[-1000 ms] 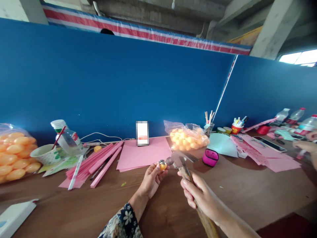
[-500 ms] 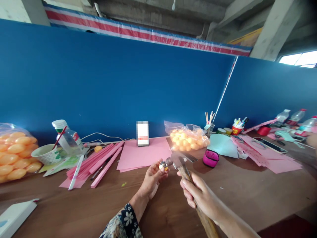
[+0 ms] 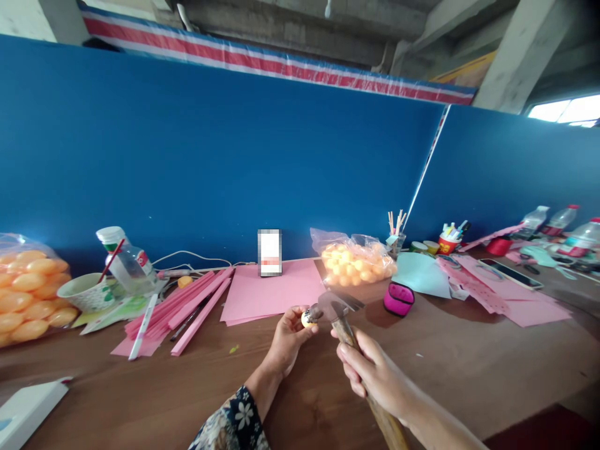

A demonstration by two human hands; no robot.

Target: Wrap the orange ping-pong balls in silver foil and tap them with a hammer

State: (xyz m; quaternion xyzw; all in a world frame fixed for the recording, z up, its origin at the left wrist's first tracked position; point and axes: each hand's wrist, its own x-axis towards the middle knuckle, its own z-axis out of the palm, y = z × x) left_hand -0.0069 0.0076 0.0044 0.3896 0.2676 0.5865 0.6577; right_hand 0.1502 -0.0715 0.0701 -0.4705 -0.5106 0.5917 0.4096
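Note:
My left hand (image 3: 287, 339) pinches a small round ball (image 3: 308, 319) between thumb and fingers. The ball is pale yellow, with a dark, shiny silvery part on top. In my right hand (image 3: 368, 365) is a hammer (image 3: 344, 330), its wooden handle wrapped by the fingers and slanting down toward me. The hammer's rounded end points left and lies right at the ball; it seems to touch it. Both hands are held above the brown table (image 3: 323, 400). Fingers partly hide the ball's underside.
Pink sheets (image 3: 276, 290) and a clear bag of orange balls (image 3: 356, 262) lie beyond my hands. To the right sits a magenta pouch (image 3: 399, 299). Pink strips (image 3: 187, 306), a paper cup (image 3: 87, 292), a bottle (image 3: 129, 262) and another ball bag (image 3: 28, 287) are at left.
The hammer has shifted slightly left and down, bringing its rounded end onto the ball. My left hand has turned the ball a little, so more of its yellow side shows.

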